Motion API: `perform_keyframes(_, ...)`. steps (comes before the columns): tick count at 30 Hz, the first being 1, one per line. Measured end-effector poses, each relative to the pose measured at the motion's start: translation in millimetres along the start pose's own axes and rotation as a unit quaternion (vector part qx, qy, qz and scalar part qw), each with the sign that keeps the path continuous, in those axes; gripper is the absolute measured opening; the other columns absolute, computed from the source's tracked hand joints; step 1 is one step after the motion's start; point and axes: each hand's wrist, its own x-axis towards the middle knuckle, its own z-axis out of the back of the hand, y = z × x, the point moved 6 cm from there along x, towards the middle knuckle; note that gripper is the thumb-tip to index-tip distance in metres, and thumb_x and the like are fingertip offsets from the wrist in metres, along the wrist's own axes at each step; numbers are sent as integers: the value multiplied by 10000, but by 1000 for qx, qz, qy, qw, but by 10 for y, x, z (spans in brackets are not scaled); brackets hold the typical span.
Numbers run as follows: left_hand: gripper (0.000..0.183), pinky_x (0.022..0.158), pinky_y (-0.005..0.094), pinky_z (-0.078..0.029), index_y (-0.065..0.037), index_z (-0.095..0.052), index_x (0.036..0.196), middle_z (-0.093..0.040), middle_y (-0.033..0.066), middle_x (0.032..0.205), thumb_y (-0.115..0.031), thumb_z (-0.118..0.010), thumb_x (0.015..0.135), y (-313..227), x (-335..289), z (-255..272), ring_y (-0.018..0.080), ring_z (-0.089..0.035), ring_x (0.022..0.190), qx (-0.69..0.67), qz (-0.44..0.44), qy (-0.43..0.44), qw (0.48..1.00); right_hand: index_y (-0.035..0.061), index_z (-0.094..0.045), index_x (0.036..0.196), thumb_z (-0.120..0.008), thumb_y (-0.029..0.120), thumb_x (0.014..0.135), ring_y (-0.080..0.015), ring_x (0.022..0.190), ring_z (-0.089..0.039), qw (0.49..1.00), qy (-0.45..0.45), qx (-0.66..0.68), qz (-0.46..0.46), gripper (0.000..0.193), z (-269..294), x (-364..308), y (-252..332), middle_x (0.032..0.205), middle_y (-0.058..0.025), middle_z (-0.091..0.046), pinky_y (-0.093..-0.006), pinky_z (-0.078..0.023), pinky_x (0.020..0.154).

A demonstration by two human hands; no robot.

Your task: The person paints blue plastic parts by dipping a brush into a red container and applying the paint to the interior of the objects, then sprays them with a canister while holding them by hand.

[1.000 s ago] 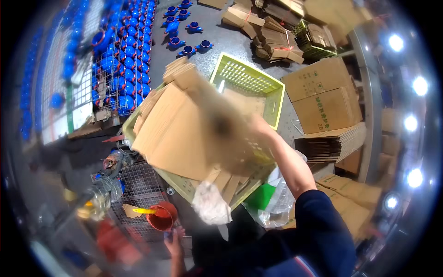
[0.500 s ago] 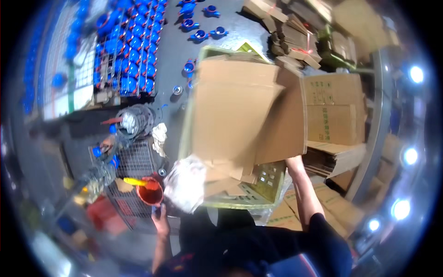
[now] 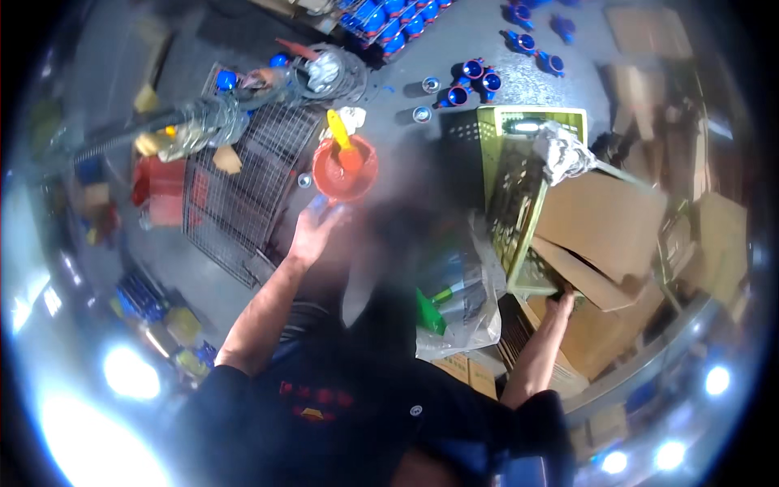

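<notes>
Left hand (image 3: pixel 315 231) grasps red pot (image 3: pixel 331 183) left of yellow-green crate (image 3: pixel 519 195), mouth up, probably against spills; yellow-handled tool (image 3: pixel 337 127) inside. Right hand (image 3: pixel 560 303) at crate's lower corner beside cardboard (image 3: pixel 602 217), grip unclear.

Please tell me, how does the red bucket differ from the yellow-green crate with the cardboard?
The red bucket is round; the yellow-green crate has straight sides and is larger. The bucket contains a yellow-handled tool; the crate contains cardboard sheets. The left hand is at the bucket, the right hand by the crate. Both are open-topped.
</notes>
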Motion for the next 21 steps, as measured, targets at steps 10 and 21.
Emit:
perform_keyframes(10, 206, 791, 304, -529, -43, -540, 1075, -664, 100, 997, -223, -582, 982, 627, -637, 462, 173, -662, 873, -17, 37, -31, 999, 73, -426, 1382, -673, 348, 866, -366, 1244, -503, 999, -21, 22, -15, 635, -116, -262, -360, 1423, -142, -461, -643, -411, 1007)
perform_keyframes(21, 261, 756, 281, -529, -84, -550, 1079, -667, 61, 938, -327, -568, 985, 1314, -2297, 1291, 132, -643, 802, -71, 34, -25, 997, 11, -576, 1252, -613, 146, 939, -227, 898, -683, 858, 383, -341, 33, 343, -2426, -2948, -2225, 1113, -132, -656, -293, -566, 738)
